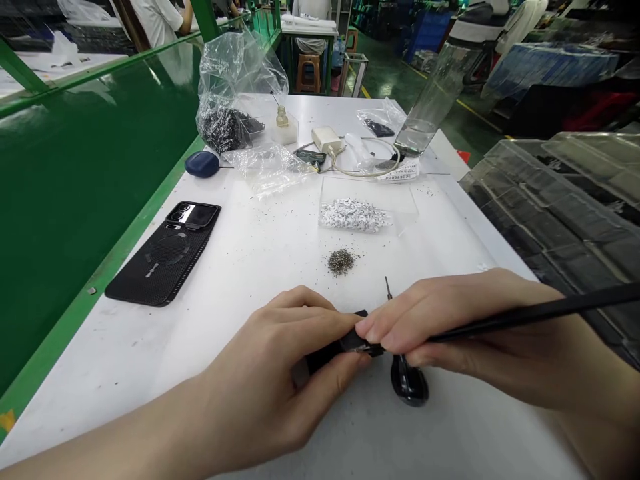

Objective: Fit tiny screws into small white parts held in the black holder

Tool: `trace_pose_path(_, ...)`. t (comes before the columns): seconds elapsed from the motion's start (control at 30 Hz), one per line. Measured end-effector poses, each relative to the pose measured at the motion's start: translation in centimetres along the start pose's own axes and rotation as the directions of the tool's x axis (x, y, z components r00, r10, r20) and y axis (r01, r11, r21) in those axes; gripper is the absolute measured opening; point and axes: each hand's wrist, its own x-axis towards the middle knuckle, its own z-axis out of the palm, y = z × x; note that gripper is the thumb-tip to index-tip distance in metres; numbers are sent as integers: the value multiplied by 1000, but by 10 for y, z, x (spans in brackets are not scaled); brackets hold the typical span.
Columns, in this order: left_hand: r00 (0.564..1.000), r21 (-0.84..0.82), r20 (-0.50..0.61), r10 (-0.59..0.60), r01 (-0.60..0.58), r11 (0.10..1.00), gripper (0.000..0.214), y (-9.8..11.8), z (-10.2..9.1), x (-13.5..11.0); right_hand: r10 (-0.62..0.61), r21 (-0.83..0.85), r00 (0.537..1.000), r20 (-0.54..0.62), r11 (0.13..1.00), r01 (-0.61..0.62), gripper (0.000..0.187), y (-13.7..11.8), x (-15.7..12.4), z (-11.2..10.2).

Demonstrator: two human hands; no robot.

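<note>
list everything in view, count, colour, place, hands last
table: 1, white, centre
phone: 1, black, table's left
oval object: 1, blue, beyond phone
large bag: 1, clear, black contents, far left
small bottle: 1, yellowish, beside large bag
adapter with cable: 1, white, far middle
small bag: 1, clear, dark contents, far right
drinking bottle: 1, clear, far right
flat bag: 1, clear, white bits inside, middle
metal bits: many, brassy, piled nearer than flat bag
screwdriver-like tool: 1, black handle, near front
strip: 1, black, front right
dark piece: 1, black, front centre
trays: several, clear, right
panel: 1, green, left
stool: 1, brown, background
people: at least two, white clothing, background
left hand: 1, bare, gripping dark piece
right hand: 1, bare, gripping strip
</note>
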Motion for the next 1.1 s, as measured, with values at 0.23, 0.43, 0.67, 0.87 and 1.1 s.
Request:
trace_pose_path(0.23,1000,-22,1,13,-13,1000,16,-1,-2,-1,-50,-4,999,18,999,50,13,-1,2,-1)
trace_pose_path(0.43,1000,-12,2,2,-2,1000,16,2,-4,0,-54,-7,998,9,998,54,12,1,2,-2)
trace_pose_path(0.67,999,2,30,-29,29,1000,18,3,-3,1,-36,13,999,-19,999,36,10,0,1,-1)
trace_pose_path(0.87,999,-2,29,-29,29,1000,20,4,-3,1,-26,3,999,19,1000,26,10,-1,3,-2)
trace_pose_path(1.1,996,9,56,-68,68,998,18,3,-4,-1,-25,12,999,24,1000,25,12,-1,3,-4)
